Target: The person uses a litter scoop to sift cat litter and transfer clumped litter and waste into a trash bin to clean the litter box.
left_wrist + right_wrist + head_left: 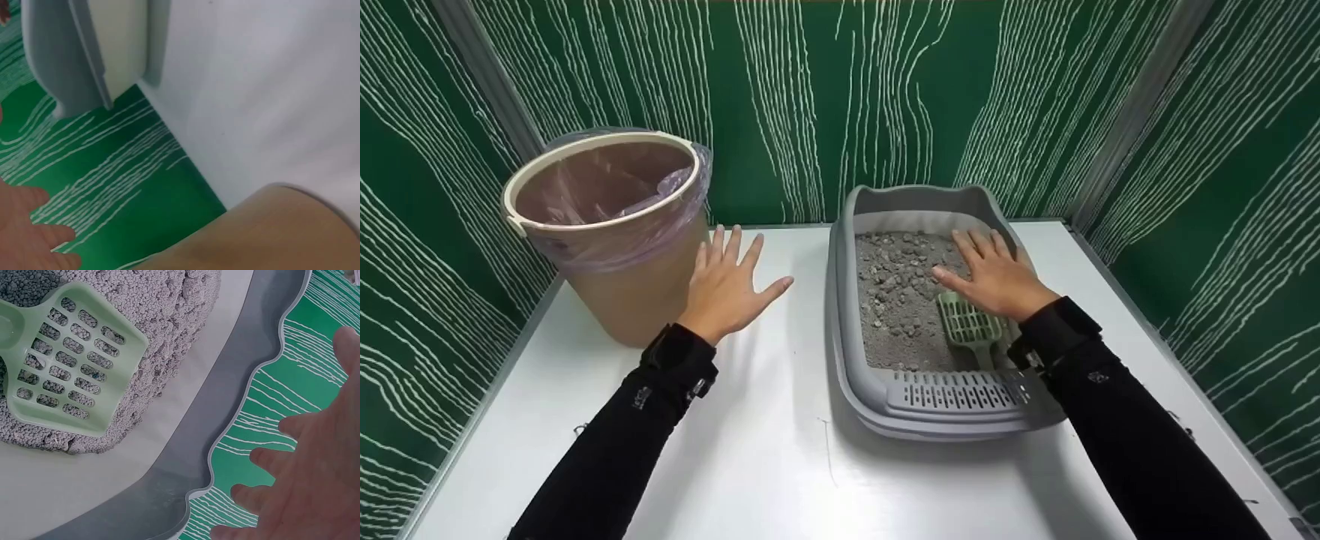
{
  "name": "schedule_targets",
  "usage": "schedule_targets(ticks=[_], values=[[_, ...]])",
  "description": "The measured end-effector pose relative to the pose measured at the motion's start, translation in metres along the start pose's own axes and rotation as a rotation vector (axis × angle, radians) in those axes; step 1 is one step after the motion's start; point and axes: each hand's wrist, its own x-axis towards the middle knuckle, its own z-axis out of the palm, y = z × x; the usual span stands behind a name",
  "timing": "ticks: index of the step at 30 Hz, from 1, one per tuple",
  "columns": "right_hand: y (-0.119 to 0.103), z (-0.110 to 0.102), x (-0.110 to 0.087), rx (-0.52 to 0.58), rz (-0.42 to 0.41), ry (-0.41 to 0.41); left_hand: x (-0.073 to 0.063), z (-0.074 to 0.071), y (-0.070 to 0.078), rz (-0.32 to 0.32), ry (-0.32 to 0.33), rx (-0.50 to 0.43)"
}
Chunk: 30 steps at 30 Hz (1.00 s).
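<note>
My left hand (pixel 726 294) is spread out in the air beside the beige trash bin (pixel 615 300), with nothing in it. The right hand (pixel 996 276), fingers also spread, hovers over the right side of the grey litter box (pixel 851 330). Below that hand a green slotted litter scoop (pixel 969 321) lies on the grey litter (pixel 900 300), its handle toward the box's front. In the right wrist view the scoop (pixel 79 360) rests flat on the litter, apart from the fingers. Clumps dot the litter's far and left parts.
A clear purplish bag (pixel 619 259) lines the bin and folds over its cream rim. Both containers stand on a white table (pixel 780 465). Green walls (pixel 885 97) with white wavy lines enclose the back and sides. The box's front has a slotted ledge (pixel 952 391).
</note>
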Motion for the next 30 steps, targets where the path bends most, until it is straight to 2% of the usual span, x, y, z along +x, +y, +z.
schedule_targets(ticks=[5,10,14,17,20,23,28,30], values=[[0.000,0.002,0.000,0.002,0.000,-0.003,-0.003,-0.023,0.010,0.036,0.056,0.009],[0.000,0.002,0.000,0.005,-0.006,0.000,-0.002,-0.056,0.011,0.054,0.134,0.048],[0.001,0.002,0.000,0.011,-0.003,-0.001,0.009,-0.085,-0.004,-0.014,0.171,0.091],[0.003,0.002,-0.001,0.016,0.001,-0.001,0.012,-0.099,-0.019,-0.092,0.190,0.087],[0.004,0.002,-0.003,0.023,-0.003,0.004,0.009,-0.102,-0.035,-0.166,0.184,0.062],[0.003,0.002,-0.005,0.034,-0.011,0.009,0.005,-0.098,-0.051,-0.200,0.192,0.043],[0.003,0.002,-0.005,0.045,-0.015,0.014,0.006,-0.098,-0.065,-0.159,0.273,0.067],[0.004,0.003,-0.006,0.044,-0.014,0.016,0.007,-0.100,-0.069,-0.153,0.284,0.086]])
